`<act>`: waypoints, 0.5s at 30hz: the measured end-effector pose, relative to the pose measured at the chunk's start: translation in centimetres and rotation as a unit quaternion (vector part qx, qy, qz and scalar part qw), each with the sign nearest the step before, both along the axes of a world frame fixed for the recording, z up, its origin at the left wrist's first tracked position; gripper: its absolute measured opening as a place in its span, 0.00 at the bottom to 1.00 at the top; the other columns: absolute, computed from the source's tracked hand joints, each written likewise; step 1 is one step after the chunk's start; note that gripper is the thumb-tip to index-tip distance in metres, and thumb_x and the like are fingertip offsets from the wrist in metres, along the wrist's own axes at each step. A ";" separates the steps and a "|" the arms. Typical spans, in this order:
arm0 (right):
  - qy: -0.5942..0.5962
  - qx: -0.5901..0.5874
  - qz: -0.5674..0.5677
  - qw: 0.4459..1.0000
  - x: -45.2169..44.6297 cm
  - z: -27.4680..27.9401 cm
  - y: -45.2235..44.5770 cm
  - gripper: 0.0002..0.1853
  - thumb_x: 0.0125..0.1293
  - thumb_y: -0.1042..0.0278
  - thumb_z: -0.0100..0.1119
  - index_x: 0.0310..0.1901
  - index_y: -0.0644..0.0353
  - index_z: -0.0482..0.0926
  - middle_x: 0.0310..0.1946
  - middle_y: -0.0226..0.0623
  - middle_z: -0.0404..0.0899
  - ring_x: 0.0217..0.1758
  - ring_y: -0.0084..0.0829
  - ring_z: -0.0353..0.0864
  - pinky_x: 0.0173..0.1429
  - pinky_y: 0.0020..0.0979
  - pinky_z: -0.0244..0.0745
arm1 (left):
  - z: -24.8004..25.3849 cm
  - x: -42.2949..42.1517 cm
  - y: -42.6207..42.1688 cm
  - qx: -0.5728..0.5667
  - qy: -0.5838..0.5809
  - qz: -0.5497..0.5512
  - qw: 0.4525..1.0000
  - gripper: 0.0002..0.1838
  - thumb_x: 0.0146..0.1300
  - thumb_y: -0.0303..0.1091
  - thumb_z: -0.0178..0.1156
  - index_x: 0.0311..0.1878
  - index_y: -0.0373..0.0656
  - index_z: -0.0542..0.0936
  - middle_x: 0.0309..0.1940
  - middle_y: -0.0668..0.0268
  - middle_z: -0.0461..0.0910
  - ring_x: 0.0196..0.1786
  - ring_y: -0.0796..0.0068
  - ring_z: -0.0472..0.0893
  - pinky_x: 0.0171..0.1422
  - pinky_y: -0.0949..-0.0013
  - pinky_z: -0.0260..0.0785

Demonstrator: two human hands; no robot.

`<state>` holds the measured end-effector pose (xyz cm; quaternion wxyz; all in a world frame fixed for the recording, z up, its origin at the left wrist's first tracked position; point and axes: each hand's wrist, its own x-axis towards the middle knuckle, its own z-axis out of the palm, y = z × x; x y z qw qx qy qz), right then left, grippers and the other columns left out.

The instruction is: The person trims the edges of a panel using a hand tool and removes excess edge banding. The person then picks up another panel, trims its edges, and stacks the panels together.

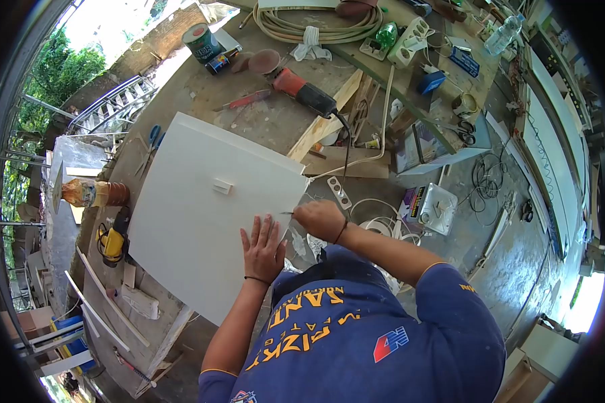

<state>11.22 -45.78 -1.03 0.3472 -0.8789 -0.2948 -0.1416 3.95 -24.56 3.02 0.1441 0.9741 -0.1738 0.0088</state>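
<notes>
Directly under the flat-spread left hand (263, 250), white panel (185, 201); right hand (320, 220) tight around thin tool (287, 213).

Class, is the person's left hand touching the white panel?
Touching: the head view shows the left hand spread flat on the white panel, with no visible gap.

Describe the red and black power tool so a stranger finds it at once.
Start at the large flat white panel under the person's left hand. Beyond its far edge lies the long red and black power tool, a black cord leaving its black end. Its red body sets it apart from the yellow and black tool at the panel's left.
</notes>
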 end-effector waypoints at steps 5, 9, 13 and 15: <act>0.032 -0.104 -0.172 0.979 5.0 -1.2 -3.8 0.05 0.65 0.64 0.53 0.34 0.53 0.76 0.25 0.38 0.80 0.27 0.44 0.81 0.29 0.46 0.73 | -0.2 -0.3 0.2 0.006 0.009 0.000 1.000 0.26 0.65 0.39 0.54 0.65 0.41 0.71 0.73 0.60 0.61 0.78 0.55 0.51 0.77 0.39 0.33; 0.144 -0.058 -0.253 0.955 6.6 1.7 -6.2 0.09 0.69 0.63 0.51 0.34 0.56 0.75 0.28 0.45 0.81 0.32 0.49 0.81 0.30 0.47 0.72 | -0.3 1.1 -1.5 0.059 0.021 -0.024 0.998 0.29 0.65 0.37 0.51 0.69 0.44 0.67 0.75 0.65 0.58 0.79 0.59 0.50 0.77 0.37 0.37; 0.123 0.069 -0.212 0.967 4.0 0.6 -5.9 0.08 0.68 0.64 0.53 0.43 0.58 0.76 0.25 0.46 0.79 0.31 0.44 0.81 0.31 0.44 0.73 | -0.8 6.6 -5.8 0.054 0.003 -0.054 0.997 0.29 0.63 0.31 0.49 0.69 0.43 0.66 0.77 0.67 0.52 0.79 0.61 0.49 0.77 0.38 0.41; 0.233 0.169 -0.262 0.921 2.2 0.3 -5.4 0.11 0.66 0.69 0.56 0.49 0.60 0.76 0.26 0.40 0.80 0.28 0.32 0.79 0.30 0.35 0.74 | -0.8 8.6 -7.2 0.050 -0.016 -0.055 0.997 0.28 0.62 0.29 0.48 0.68 0.42 0.68 0.77 0.67 0.51 0.79 0.61 0.49 0.77 0.40 0.43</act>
